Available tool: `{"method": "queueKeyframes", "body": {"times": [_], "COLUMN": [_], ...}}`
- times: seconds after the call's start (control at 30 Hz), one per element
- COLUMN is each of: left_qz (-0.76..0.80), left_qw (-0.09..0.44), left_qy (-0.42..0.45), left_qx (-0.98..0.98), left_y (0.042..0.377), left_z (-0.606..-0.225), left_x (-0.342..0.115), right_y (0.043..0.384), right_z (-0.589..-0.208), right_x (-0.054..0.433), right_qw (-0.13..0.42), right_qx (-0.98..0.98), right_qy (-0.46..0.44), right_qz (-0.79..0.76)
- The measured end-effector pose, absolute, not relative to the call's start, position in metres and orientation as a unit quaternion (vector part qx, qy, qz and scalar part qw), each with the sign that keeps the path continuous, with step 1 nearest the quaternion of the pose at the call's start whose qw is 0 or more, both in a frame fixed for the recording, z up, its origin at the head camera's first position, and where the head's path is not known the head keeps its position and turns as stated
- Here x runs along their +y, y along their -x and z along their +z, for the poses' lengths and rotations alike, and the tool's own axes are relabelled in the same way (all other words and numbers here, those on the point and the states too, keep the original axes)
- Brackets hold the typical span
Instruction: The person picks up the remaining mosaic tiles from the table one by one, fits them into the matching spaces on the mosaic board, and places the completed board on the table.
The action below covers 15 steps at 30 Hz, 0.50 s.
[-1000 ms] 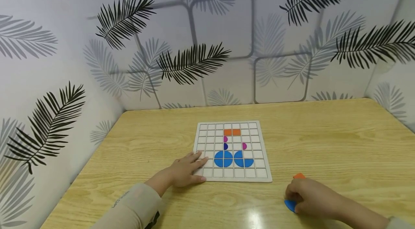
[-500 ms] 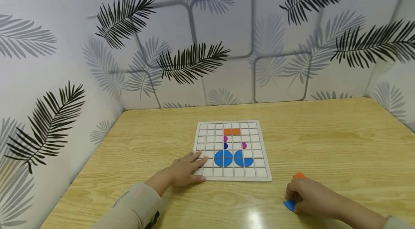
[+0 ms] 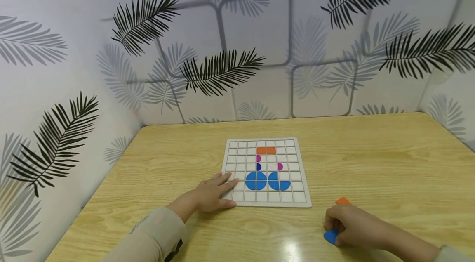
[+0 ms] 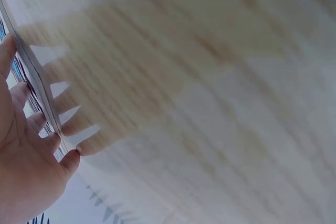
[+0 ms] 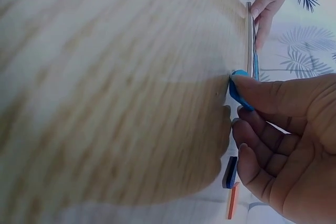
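Observation:
A white grid board (image 3: 269, 204) lies on the table. My left hand (image 3: 213, 194) rests on its lower left part, fingers spread across the edge. Set in its cells are two orange squares (image 3: 266, 150), small magenta half-circles (image 3: 258, 158), a dark blue half-circle (image 3: 258, 166) and several blue quarter-circles (image 3: 256, 180). To the right of the board, low over the table, my right hand (image 3: 354, 227) pinches a blue quarter-circle piece (image 5: 240, 95) between thumb and finger. An orange piece (image 3: 343, 201) shows just beyond that hand.
The right wrist view shows a dark blue piece (image 5: 229, 172) and an orange piece (image 5: 232, 203) on the table beside my fingers. Wood-grain tabletop (image 3: 178, 150) surrounds the board. A leaf-patterned wall (image 3: 252, 88) stands behind the table.
The blue piece has turned and shifted slightly left in my right hand's fingers. My left hand and the board stay in place.

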State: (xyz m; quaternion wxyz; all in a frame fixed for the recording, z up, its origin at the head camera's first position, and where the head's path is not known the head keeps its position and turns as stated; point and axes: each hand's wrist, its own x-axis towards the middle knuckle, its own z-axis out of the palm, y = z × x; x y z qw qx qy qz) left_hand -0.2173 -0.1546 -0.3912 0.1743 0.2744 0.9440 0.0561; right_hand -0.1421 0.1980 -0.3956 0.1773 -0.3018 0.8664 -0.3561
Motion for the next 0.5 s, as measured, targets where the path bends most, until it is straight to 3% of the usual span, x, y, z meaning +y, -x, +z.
{"method": "queueKeyframes", "body": {"times": [0.5], "left_qz": [0.060], "left_qw": [0.169], "left_qy": [-0.275], "left_qx": [0.944], "left_y": [0.2180], "left_z": [-0.3904], "left_x": [-0.1541], "right_y": [0.1432], "right_z": [-0.3924], "right_x": [0.1977], "right_qw": [0.183], "right_qx": [0.837], "right_qy": [0.331], "right_qz": [-0.395]}}
